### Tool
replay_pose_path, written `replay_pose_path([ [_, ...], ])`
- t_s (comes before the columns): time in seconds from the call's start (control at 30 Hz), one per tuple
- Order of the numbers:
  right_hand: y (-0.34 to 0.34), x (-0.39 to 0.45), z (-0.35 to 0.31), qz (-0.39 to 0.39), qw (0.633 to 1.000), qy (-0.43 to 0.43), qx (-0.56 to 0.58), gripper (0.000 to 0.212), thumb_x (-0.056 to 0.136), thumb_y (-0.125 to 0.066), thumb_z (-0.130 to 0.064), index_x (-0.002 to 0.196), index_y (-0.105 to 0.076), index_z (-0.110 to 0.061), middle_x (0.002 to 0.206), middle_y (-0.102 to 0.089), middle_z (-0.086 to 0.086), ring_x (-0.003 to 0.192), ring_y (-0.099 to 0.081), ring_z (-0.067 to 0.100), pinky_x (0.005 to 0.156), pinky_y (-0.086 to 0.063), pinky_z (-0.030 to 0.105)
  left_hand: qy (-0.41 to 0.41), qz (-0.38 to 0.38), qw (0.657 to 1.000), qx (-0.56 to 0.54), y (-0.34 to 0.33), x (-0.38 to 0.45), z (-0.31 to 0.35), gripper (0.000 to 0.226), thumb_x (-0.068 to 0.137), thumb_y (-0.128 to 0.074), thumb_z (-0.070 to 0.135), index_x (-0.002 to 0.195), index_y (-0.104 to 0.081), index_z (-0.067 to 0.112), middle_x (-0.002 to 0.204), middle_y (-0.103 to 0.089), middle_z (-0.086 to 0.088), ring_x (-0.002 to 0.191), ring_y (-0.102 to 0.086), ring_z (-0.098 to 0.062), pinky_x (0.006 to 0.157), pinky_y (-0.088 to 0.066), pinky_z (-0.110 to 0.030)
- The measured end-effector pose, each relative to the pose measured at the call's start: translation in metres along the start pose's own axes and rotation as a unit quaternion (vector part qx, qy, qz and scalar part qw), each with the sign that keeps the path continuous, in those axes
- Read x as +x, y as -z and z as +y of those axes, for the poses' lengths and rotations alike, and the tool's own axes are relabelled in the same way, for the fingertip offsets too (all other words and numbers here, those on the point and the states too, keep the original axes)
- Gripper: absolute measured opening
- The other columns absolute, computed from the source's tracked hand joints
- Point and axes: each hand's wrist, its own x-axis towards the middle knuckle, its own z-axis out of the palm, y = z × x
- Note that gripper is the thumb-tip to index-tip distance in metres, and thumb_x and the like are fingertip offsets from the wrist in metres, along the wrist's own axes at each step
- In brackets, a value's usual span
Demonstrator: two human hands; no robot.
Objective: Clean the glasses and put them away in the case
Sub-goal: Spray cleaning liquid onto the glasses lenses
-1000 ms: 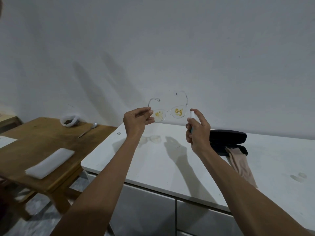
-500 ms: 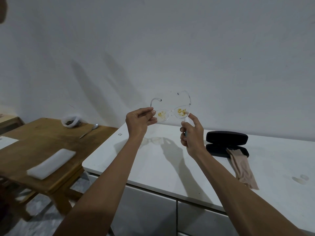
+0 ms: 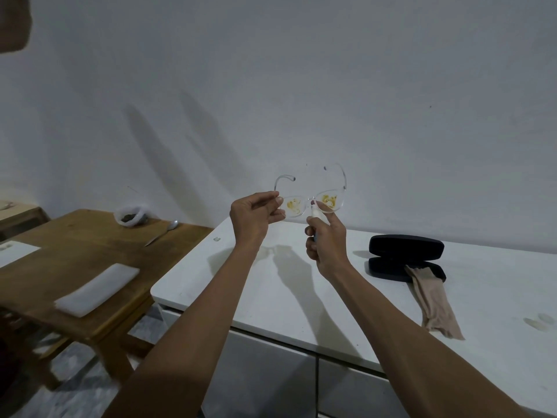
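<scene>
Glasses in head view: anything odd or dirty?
Yes. The clear-framed glasses, pinched at one lens corner by the left hand, carry yellow-brown smears on both lenses. The right hand holds a small white spray bottle close to them. The black hard case lies open on the white counter.

From my remote seat the room looks dim and greyish, with a cool cast on the plain white wall (image 3: 361,86). Two long soft shadows slant up that wall above and left of my hands, and darker arm shadows stretch across the glossy white cabinet top (image 3: 271,297) beneath them, so light seems to come from behind me. Wide-angle bending curves the brown wooden table (image 3: 60,251) far left. A blurred brownish shape (image 3: 13,22) fills the top-left corner.
</scene>
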Motion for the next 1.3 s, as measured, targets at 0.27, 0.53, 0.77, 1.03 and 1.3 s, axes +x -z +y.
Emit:
replay_pose_path([
  [0.27,0.001,0.004,0.005,0.010,1.000,-0.009,0.011,0.035,0.094,-0.054,-0.008,0.120,-0.063,-0.030,0.064,-0.046,0.001,0.044,-0.023,0.014,0.045,-0.018,0.021,0.005,-0.007,1.000,-0.001,-0.001,-0.003,-0.001,0.021,0.082,-0.080,-0.002,0.102,-0.076,-0.005,0.080,-0.076,-0.014,0.059,-0.070,-0.027,0.064,-0.064,-0.032],
  [0.53,0.039,0.003,-0.011,0.061,0.995,0.069,-0.039,0.039,0.095,-0.056,-0.010,0.126,-0.061,-0.034,0.071,-0.052,0.005,0.045,-0.032,0.014,0.044,-0.024,0.022,0.003,-0.011,1.000,-0.006,-0.009,-0.004,-0.004,0.021,0.082,-0.080,-0.003,0.103,-0.076,-0.006,0.078,-0.075,-0.016,0.060,-0.071,-0.026,0.065,-0.065,-0.032],
  [0.77,0.120,-0.005,-0.068,0.148,0.964,0.185,-0.121,0.048,0.098,-0.044,-0.013,0.136,-0.055,-0.040,0.082,-0.063,0.007,0.051,-0.043,0.019,0.042,-0.037,0.028,0.014,-0.025,0.999,-0.024,-0.036,-0.005,-0.012,0.021,0.081,-0.079,-0.006,0.101,-0.075,-0.008,0.078,-0.074,-0.016,0.054,-0.070,-0.021,0.060,-0.062,-0.026],
  [1.03,0.219,-0.037,-0.102,0.274,0.914,0.228,-0.191,0.053,0.099,-0.055,-0.017,0.147,-0.042,-0.036,0.107,-0.068,0.009,0.076,-0.066,0.017,0.067,-0.062,0.039,0.027,-0.070,0.996,-0.042,-0.081,-0.023,-0.029,0.022,0.082,-0.077,-0.008,0.103,-0.073,-0.010,0.081,-0.073,-0.019,0.056,-0.072,-0.022,0.060,-0.061,-0.025],
  [1.3,0.303,-0.079,-0.107,0.379,0.866,0.207,-0.252,0.027,0.094,-0.067,-0.017,0.119,-0.059,-0.022,0.083,-0.070,0.002,0.052,-0.058,0.003,0.075,-0.062,0.054,0.043,-0.106,0.993,-0.017,-0.116,-0.051,-0.047,0.022,0.082,-0.079,-0.006,0.103,-0.075,-0.007,0.079,-0.074,-0.013,0.057,-0.072,-0.020,0.061,-0.061,-0.024],
])
